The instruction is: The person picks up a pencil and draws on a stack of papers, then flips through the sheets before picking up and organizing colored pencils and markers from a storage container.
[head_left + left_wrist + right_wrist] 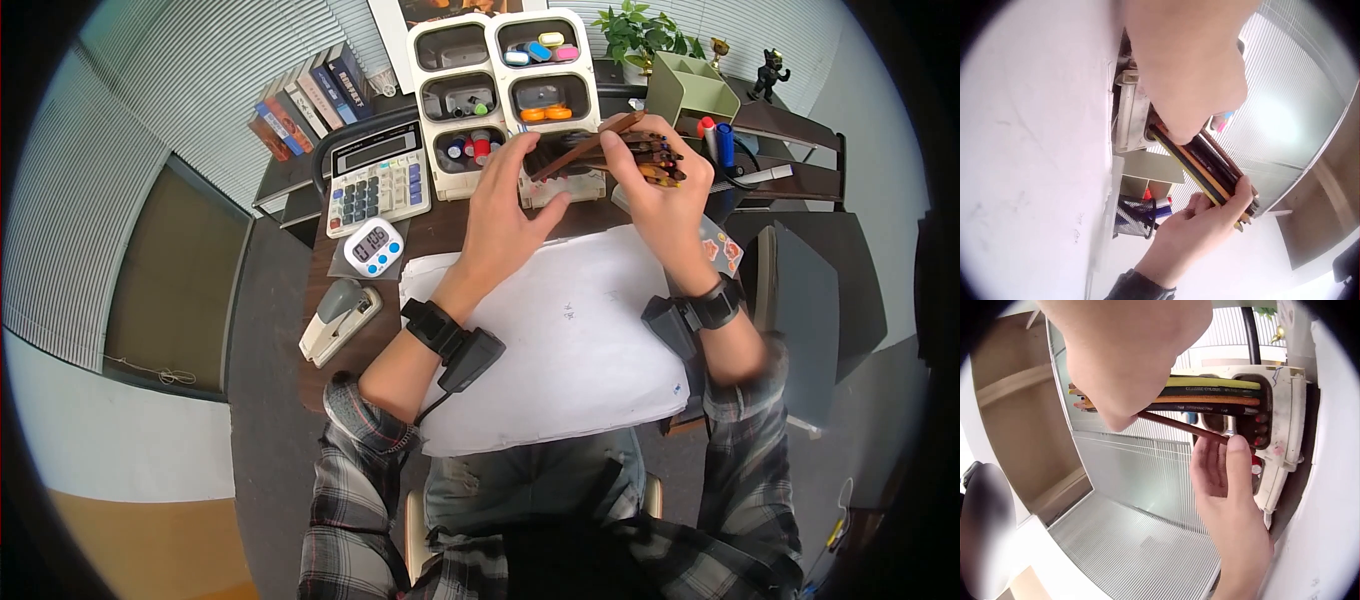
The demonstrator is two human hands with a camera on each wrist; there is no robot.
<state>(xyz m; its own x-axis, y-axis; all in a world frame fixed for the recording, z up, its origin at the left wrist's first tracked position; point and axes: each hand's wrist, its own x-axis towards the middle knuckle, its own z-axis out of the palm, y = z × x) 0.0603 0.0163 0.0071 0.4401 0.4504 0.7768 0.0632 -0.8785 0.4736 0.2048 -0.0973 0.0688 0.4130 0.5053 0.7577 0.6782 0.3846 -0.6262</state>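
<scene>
In the head view my right hand [665,185] grips a bundle of coloured pencils [655,158], its thumb laid across them. Their shafts, yellow, green, orange and dark, show in the right wrist view, overlapping the organizer's lower compartment. One reddish-brown pencil [1179,425] slants away from the bundle toward my left hand [1232,494]. Its end lies between the left thumb and the bent fingers. From above, the left thumb and forefinger stand apart around that end. The white organizer [490,85] stands just behind both hands.
White paper [550,340] lies below my forearms. Left of it are a calculator [378,185], a digital timer [374,248] and a stapler [341,320]. Markers [725,148] and a green desk box [690,90] stand at the right. Books [315,100] and a plant [640,35] are at the back.
</scene>
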